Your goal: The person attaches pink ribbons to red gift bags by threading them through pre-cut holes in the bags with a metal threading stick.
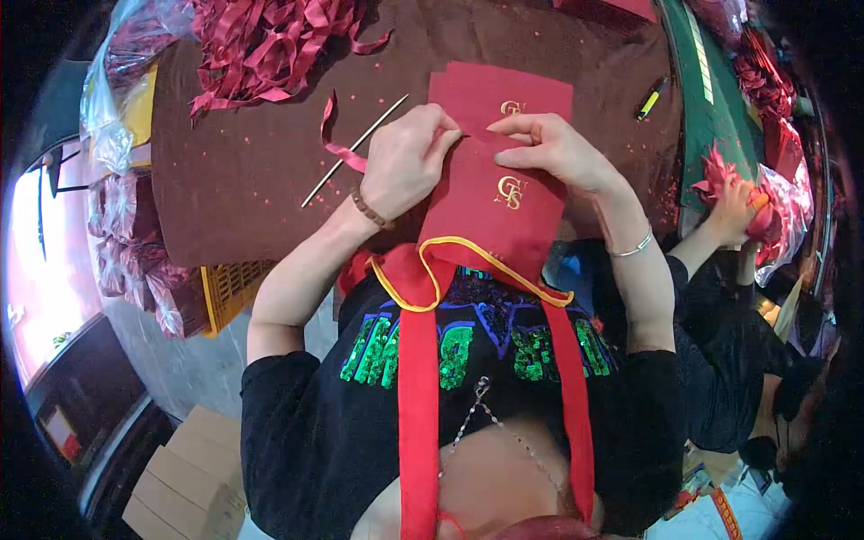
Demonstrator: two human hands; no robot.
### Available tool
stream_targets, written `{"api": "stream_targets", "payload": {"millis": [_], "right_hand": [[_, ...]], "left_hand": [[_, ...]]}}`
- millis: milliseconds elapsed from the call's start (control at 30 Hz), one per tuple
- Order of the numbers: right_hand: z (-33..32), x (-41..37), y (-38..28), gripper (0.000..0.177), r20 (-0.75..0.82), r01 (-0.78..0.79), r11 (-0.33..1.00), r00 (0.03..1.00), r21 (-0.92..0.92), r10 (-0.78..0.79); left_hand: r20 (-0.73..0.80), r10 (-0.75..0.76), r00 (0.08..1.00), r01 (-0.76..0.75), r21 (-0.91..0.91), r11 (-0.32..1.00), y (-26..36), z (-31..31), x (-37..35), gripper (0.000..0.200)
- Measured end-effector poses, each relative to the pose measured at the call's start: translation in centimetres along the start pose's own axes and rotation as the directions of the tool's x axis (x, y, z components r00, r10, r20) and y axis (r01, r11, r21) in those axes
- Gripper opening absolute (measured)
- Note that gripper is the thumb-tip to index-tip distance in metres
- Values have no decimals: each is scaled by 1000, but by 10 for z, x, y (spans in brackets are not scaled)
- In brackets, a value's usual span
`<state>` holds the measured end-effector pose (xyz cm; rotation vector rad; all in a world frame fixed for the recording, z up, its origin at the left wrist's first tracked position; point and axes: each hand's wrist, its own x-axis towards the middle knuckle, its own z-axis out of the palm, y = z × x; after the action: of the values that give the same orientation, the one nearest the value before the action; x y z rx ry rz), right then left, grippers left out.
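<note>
Red cards or bags (504, 220) with gold letters lie stacked in front of my body on the brown cloth. My left hand (409, 157) is closed in a pinch at the left edge of the upper one, and a dark red ribbon (345, 155) trails out to its left. My right hand (553, 153) rests over the right side, thumb and fingers pinched near the upper gold logo; what lies between them is too small to name. A thin metal rod (324, 184) lies left of my left hand.
A heap of red ribbons (261, 49) is at the upper left of the brown cloth (234, 193). A yellow-black pen (652, 97) lies at the right. Beyond it, a co-worker's hand (733, 214) holds red material. Cardboard boxes (189, 472) stand at the lower left.
</note>
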<state>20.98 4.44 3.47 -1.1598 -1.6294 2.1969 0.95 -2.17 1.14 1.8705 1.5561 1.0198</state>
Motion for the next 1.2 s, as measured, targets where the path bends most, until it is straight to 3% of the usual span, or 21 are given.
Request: {"api": "stream_targets", "payload": {"millis": [267,367,467,533,667,733,867,967,1033,1200], "right_hand": [[-2,2,2,40,3,-25,1000,1000,14,25],[-3,3,3,40,3,-55,996,998,67,55],[-4,4,3,40,21,-52,999,998,-8,52],[-3,5,5,39,-2,-10,999,1000,-40,9],[-4,6,6,42,21,-22,1000,1000,-2,22],[-5,7,8,42,21,56,994,998,-90,-54],[-3,5,6,42,18,23,1000,1000,-22,-22],[-3,5,6,43,17,52,994,999,-99,-51],[-1,3,3,43,-6,45,993,999,-112,-46],[-3,5,5,44,-4,27,992,1000,-120,-27]], "left_hand": [[-20,-55,998,52,-114,992,5,-1,-6,10],[-55,-3,998,-3,-110,994,7,-5,-8,10],[-33,-58,998,48,-246,968,6,-7,-9,10],[49,-219,975,221,-375,900,8,-9,-9,12],[105,-207,973,229,-297,927,6,-8,-8,13],[107,-64,992,97,-336,937,3,-4,-7,14],[125,-102,987,136,-307,942,9,-5,-4,15],[125,-96,988,127,-272,954,6,-3,-1,14],[77,-13,997,26,-176,984,3,-2,0,13],[12,51,999,-49,-127,991,2,3,1,11]]}}
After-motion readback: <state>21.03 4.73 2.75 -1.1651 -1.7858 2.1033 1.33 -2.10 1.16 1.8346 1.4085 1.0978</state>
